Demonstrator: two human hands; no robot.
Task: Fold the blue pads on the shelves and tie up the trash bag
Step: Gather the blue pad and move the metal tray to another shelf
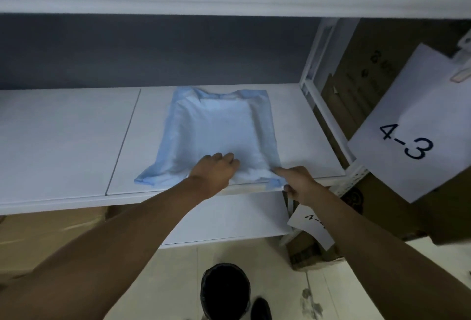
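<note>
On white shelf [76, 141], blue pad [216, 126] lies spread, long axis running away from person. Left hand [216, 169] rests on near edge, fingers curled into padding. Right hand [297, 179] pinches near-right corner. Fold likely goes away, toward far edge.
</note>
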